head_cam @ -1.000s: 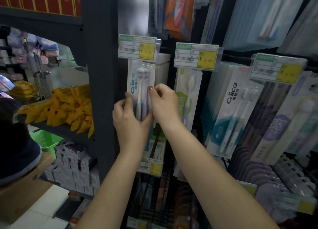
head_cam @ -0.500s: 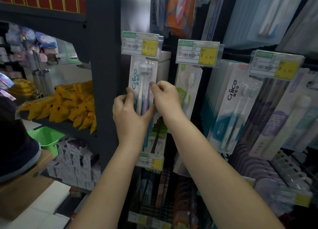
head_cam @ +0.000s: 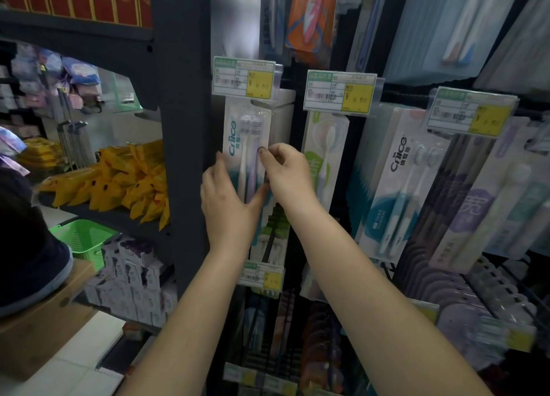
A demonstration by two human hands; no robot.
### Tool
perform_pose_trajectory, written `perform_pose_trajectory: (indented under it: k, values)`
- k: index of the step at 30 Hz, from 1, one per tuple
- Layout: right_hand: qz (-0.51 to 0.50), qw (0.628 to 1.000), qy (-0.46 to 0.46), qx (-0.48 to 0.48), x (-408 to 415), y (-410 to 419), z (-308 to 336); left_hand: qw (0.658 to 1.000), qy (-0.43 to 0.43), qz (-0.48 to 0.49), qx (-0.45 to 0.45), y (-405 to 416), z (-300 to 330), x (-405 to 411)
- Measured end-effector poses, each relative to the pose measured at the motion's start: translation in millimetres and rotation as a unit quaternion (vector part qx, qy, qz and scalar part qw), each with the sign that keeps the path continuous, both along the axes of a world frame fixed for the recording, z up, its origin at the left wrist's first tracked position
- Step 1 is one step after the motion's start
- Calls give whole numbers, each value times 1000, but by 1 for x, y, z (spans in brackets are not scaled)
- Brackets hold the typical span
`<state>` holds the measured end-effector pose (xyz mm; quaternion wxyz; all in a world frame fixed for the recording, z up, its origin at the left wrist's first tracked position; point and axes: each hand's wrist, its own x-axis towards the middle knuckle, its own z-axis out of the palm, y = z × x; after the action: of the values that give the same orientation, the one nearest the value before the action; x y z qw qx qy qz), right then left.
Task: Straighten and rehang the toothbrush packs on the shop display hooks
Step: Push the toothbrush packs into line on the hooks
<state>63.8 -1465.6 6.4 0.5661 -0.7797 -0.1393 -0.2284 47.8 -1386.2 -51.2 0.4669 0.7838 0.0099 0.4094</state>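
A white twin toothbrush pack [head_cam: 245, 139] with teal "Cnice" lettering hangs at the leftmost hook, under a green-and-yellow price tag [head_cam: 244, 77]. My left hand [head_cam: 227, 205] grips its lower left edge, fingers behind and thumb in front. My right hand [head_cam: 287, 176] pinches the pack's right edge with thumb and fingers. More packs of the same kind are stacked behind it. A green single-brush pack [head_cam: 326, 145] hangs on the hook to the right. Another Cnice twin pack [head_cam: 400, 187] hangs tilted further right.
A dark shelf upright [head_cam: 181, 127] stands just left of the pack. Yellow packets [head_cam: 119, 181] lie on the shelf beyond it, above a green basket [head_cam: 81, 241] and white boxes. A lower price tag [head_cam: 262, 276] hangs below my hands. Purple packs [head_cam: 476, 205] fill the right side.
Both hands have risen slightly with the Cnice pack, and the pack sits a bit higher and closer under the price tag. The grip is the same.
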Motion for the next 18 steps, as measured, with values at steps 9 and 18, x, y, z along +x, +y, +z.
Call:
perform_pose_trajectory:
  k: [9, 18]
  values:
    - [-7, 1000, -13, 5, -14, -24, -5, 995, -41, 44, 78, -25, -4, -15]
    - [-89, 994, -62, 23, -40, -94, -14, 980, -120, -121, 103, -92, -5, -22]
